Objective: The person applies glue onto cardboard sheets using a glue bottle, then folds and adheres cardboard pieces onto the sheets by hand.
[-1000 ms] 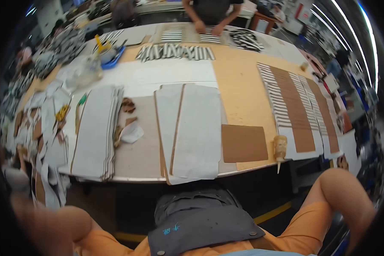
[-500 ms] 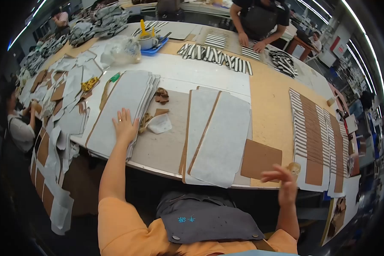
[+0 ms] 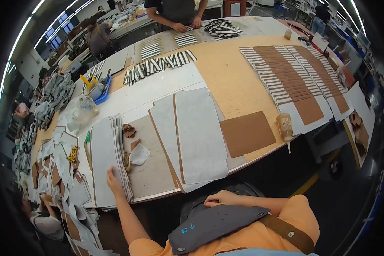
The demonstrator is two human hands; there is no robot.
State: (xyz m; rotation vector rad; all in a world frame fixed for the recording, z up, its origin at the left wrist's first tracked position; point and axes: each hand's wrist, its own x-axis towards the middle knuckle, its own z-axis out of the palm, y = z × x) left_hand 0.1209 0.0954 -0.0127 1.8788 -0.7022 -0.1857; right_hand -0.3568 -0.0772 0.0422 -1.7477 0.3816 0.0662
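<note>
Many grey, rumpled fabric bundles [image 3: 55, 96] lie heaped along the far left of the worktop [image 3: 226, 81]. Nearer, white and brown offcuts [image 3: 49, 170] spread in a loose pile that spills over the near edge, with a small yellow object [image 3: 72, 154] on top; a co-worker's arms show beside the pile at lower left. Behind the pile sit a clear plastic bag [image 3: 82, 112] and a pot [image 3: 94, 91] with yellow handles standing in it, next to a blue tray [image 3: 103, 94].

Next comes the stack of white sheets [image 3: 102, 149], lying lengthwise at the near edge, its layers slightly fanned on the right side. The left hand [image 3: 114, 181] is on its near right part, fingers extended together; the thumb is hidden, so whether it grips the edge cannot be told. Just right of the stack lie brown scraps [image 3: 129, 130] and a crumpled white piece [image 3: 139, 154].

Farther back runs a row of black-and-white striped strips [image 3: 158, 68]. Two white panels [image 3: 202, 141] with brown edges overlap at the centre, their near ends reaching past the worktop's edge. Below them, the right hand [image 3: 222, 198] is at the apron [image 3: 217, 224], its fingers bent; what it holds, if anything, cannot be seen.

To the right are a brown rectangular sheet [image 3: 247, 134], a glue bottle [image 3: 284, 124] with its nozzle over the edge, and striped panels with brown bands [image 3: 281, 74].
</note>
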